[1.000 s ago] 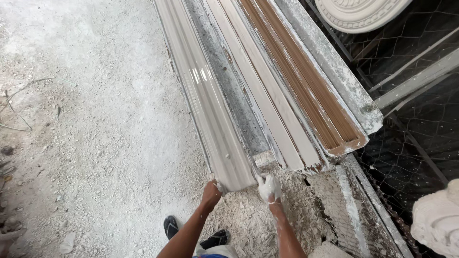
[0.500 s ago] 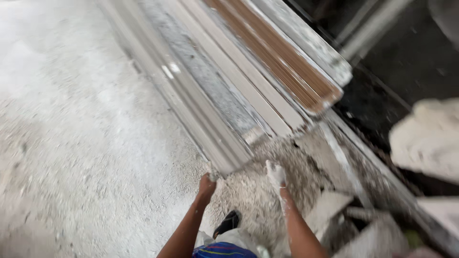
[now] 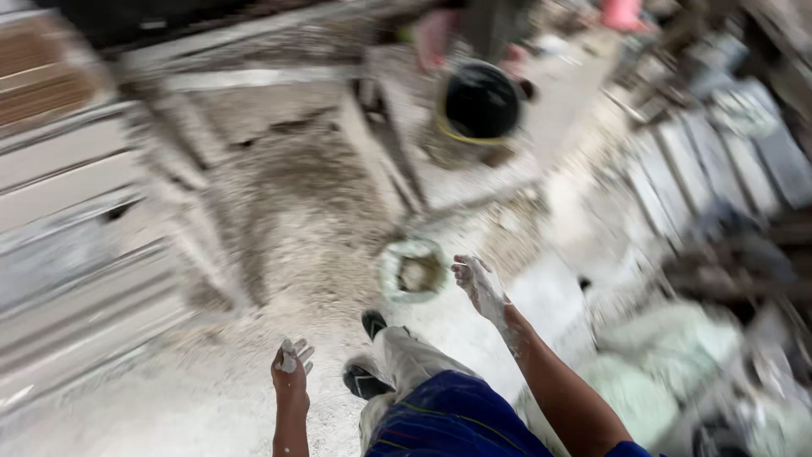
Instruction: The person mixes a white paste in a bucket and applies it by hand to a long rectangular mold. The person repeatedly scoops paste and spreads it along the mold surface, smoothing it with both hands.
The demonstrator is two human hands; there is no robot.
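- Your left hand (image 3: 291, 366), lower centre, is empty, plaster-smeared fingers loosely spread; your right hand (image 3: 479, 281), mid-frame, is open too and holds nothing.
- The small bowl (image 3: 413, 272) sits on the floor just left of your right hand, untouched.
- The long mouldings (image 3: 76, 211) lie at left, well apart from both hands; a black bucket (image 3: 480, 103) stands at upper centre.
- Judging by this, nothing is in hand; any lifting remains.

A white-plastered right hand (image 3: 479, 284) and a left hand with white-dusted fingertips (image 3: 291, 366) show against a pale grey, powder-strewn floor (image 3: 254, 254). Near the right hand lies a pale green round ring (image 3: 412, 271). Far off stands a black round bucket with a yellow rim (image 3: 480, 103). At left lie grey-white long mouldings (image 3: 68, 254). Near are blue shorts with thin coloured stripes (image 3: 448, 419) and black shoes (image 3: 365, 382).
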